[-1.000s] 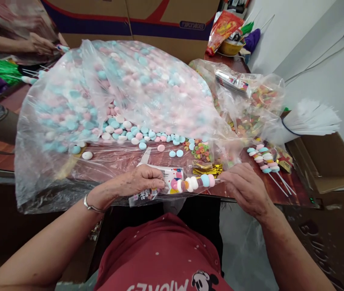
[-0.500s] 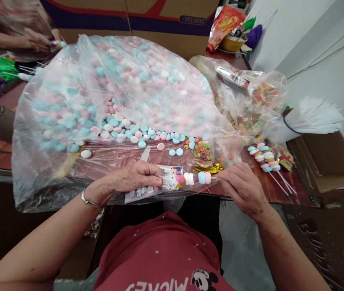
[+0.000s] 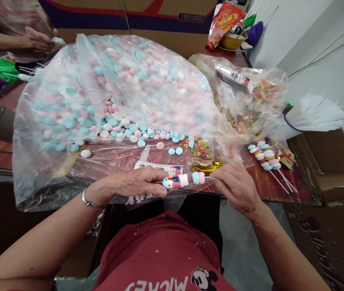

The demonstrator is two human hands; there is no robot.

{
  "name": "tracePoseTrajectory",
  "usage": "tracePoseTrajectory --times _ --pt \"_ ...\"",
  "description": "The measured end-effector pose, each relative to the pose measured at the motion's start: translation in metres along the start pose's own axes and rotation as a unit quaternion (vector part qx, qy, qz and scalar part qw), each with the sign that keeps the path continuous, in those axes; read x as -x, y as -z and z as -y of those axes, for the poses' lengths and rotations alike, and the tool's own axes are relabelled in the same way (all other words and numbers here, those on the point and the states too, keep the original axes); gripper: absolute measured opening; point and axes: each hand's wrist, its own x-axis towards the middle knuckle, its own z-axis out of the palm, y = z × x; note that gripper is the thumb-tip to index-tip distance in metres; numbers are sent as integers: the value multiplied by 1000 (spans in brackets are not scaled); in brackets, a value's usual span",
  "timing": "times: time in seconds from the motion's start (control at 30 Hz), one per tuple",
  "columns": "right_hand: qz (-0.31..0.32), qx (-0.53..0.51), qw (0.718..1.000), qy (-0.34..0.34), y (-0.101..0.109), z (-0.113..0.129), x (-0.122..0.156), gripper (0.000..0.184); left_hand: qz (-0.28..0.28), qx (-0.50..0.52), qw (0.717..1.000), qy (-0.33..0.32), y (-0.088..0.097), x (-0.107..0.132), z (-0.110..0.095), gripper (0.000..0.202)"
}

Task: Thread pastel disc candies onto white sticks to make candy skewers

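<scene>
A marshmallow skewer [image 3: 196,178] lies nearly level in front of me, with white, blue and pink pieces. Its left part is inside a clear printed wrapper [image 3: 175,182]. My right hand [image 3: 235,184] is closed on the white stick at the skewer's right end. At the wrapped end, my left hand [image 3: 135,182] has its thumb and forefinger apart, one on either side of the tip. Under and behind this end lies a stack of printed wrappers [image 3: 141,164]. Gold twist ties [image 3: 207,166] lie just behind the skewer.
A huge clear bag of marshmallows [image 3: 147,81] spreads over the table, some spilling out. Coloured candy rings [image 3: 200,148] lie nearby. At right are finished-looking skewers [image 3: 265,155], a bundle of white sticks [image 3: 317,115] and cardboard boxes [image 3: 326,161]. Another person's hands [image 3: 38,39] work at upper left.
The skewer has shifted left, with more of it inside the printed wrapper. My left thumb and forefinger have come apart from their pinch. My right hand has moved slightly left.
</scene>
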Motion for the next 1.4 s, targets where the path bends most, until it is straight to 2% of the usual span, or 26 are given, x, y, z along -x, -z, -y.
tracePoseTrajectory --times 0.1,0.2,0.3,0.37,0.47,0.57,0.73,0.9,1.07,1.13,1.2,1.3,1.33,1.4 --pt "12 -1 1000 15 -2 1 -2 18 86 79 993 30 -6 -4 -6 32" --pt "49 -20 998 27 -7 4 -4 21 107 132 985 41 -10 -9 -6 38" --pt "104 -47 993 39 -12 5 -5 29 111 95 989 38 -11 -13 -5 40" --pt "117 -50 991 40 -12 4 -5 31 92 35 995 25 -10 -14 -3 40" --pt "101 -45 993 30 -9 0 -3 27 58 -48 997 -12 -9 -13 4 41" --pt "100 -56 993 28 -6 -3 -1 27 36 -97 993 -52 -10 -10 10 45" --pt "133 -70 989 13 0 -2 -1 35 -28 -185 978 -87 -15 -2 13 41" --pt "194 -103 974 -60 4 0 -1 36 -95 -224 963 -116 -19 3 13 38" --pt "240 -193 939 -150 -9 5 -6 34 -129 -232 947 -179 -26 -6 8 31" --pt "228 -199 941 -155 -18 6 -7 34 -128 -245 942 -189 -28 -11 5 26" --pt "198 -181 954 -137 -26 6 -9 32 -116 -270 935 -196 -30 -16 4 22" --pt "154 -173 966 -111 -32 6 -9 29 -109 -327 915 -211 -31 -22 0 26" --pt "145 -181 965 -120 -32 7 -10 29 -123 -354 902 -216 -32 -24 -3 29" --pt "127 -203 955 -174 -34 10 -9 29 -186 -409 862 -234 -34 -25 -13 33"
